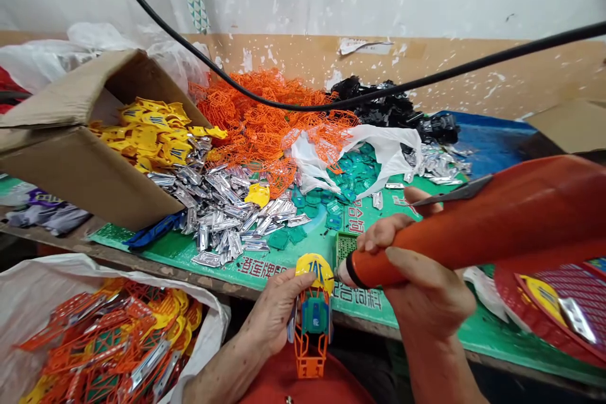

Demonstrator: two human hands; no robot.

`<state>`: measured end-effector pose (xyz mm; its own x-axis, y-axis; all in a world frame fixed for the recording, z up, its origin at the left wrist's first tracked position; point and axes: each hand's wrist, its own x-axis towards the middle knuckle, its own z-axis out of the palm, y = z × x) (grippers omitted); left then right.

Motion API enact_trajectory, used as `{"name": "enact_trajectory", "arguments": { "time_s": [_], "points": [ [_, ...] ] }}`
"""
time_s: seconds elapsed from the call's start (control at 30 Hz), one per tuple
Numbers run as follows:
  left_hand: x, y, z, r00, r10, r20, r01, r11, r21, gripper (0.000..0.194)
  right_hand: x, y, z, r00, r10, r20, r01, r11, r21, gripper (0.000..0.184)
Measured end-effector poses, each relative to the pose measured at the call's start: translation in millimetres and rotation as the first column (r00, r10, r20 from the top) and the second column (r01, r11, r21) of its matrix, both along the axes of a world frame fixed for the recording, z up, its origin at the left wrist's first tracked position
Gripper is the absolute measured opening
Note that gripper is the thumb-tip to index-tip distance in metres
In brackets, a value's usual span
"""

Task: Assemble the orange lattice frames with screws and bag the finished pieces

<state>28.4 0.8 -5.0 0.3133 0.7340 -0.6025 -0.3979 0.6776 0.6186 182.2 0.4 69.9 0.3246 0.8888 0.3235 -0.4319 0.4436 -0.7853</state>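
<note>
My left hand (277, 312), forearm rising from the bottom edge, is clenched around a plastic model (312, 328) low at centre. My right hand (426, 290) is closed firmly on an orange tool (473, 233), its tip just beside the model's yellow top. At upper left, a cardboard box (80, 164) holds yellow parts (156, 136). At lower left, a white sack (28, 290) holds orange frames (95, 334). Silver parts (227, 214) lie on a green mat (364, 303) at centre, and a red basket (511, 303) sits at lower right.
</note>
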Motion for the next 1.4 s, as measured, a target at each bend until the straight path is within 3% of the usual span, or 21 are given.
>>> {"name": "enact_trajectory", "arguments": {
  "time_s": [0.33,0.77,1.07,1.23,1.3,1.4],
  "points": [
    [1,-1,2.0,1.000,0.000,0.011,0.000,0.999,0.045,0.031,-4,2,-3.8,1.000,-0.010,0.028,0.011,1.000,-0.028,0.043],
    [5,-5,6.6,0.997,0.054,-0.051,-0.055,0.998,-0.012,0.029,-8,-7,-13.4,0.989,-0.027,0.142,0.035,0.998,-0.054,0.056],
    [-1,-7,-3.5,0.996,0.043,-0.074,-0.043,0.999,0.010,0.029,-14,-4,-29.3,0.977,-0.070,0.199,0.088,0.992,-0.085,0.053],
    [-4,-6,-0.2,0.999,0.020,-0.031,-0.019,1.000,0.015,0.027,-11,-3,-15.9,0.990,-0.047,0.132,0.057,0.996,-0.074,0.050],
    [-6,-4,2.0,1.000,-0.015,-0.012,0.015,1.000,0.012,0.026,-3,2,-6.9,0.991,-0.095,0.091,0.099,0.994,-0.039,0.049],
    [-9,-3,4.9,0.997,-0.067,-0.030,0.068,0.998,0.013,0.023,16,20,-2.1,0.932,-0.344,0.114,0.344,0.939,0.021,0.037]
  ]
}}
